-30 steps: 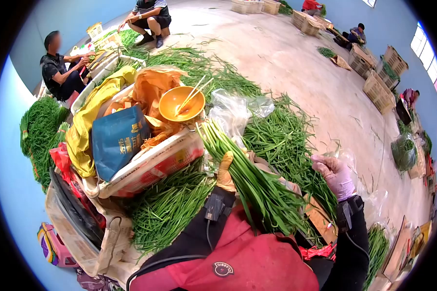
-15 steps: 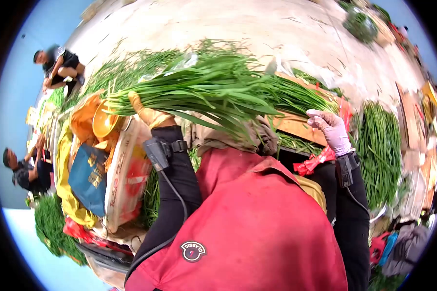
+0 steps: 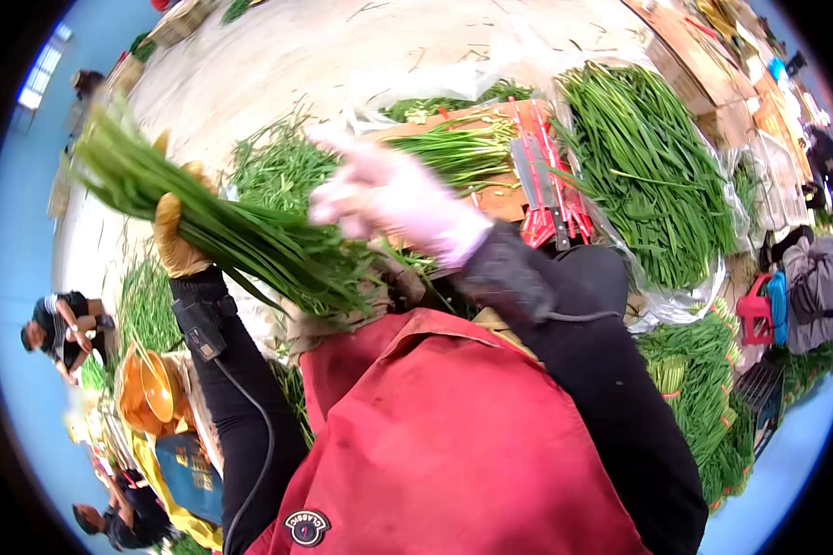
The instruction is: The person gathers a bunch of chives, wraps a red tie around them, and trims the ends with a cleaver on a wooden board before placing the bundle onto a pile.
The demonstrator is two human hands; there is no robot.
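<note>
My left hand [image 3: 181, 236], in a yellowish glove, is wrapped round a bunch of long green stalks [image 3: 241, 236] at the left. The bunch slants from upper left down toward my lap, its upper end blurred. My right hand [image 3: 389, 199], in a pale pinkish glove, is beside the bunch's right side, smeared by motion; its grip cannot be made out. Behind it, more stalks [image 3: 463, 153] lie on a wooden board [image 3: 498, 190]. A knife [image 3: 539, 180] with a broad blade rests at the board's right, among red strips [image 3: 569, 199].
A large heap of stalks [image 3: 652, 176] lies on plastic at the right, with tied bundles [image 3: 703, 388] below it. An orange bowl [image 3: 160, 387] and a blue bag [image 3: 190, 476] are at lower left. Two people sit at the left edge. Loose stalks [image 3: 282, 166] lie on the floor ahead.
The view has swung to the right. My left hand has lifted the bunch and tilted it, and my right hand has moved left from beside the board toward the bunch.
</note>
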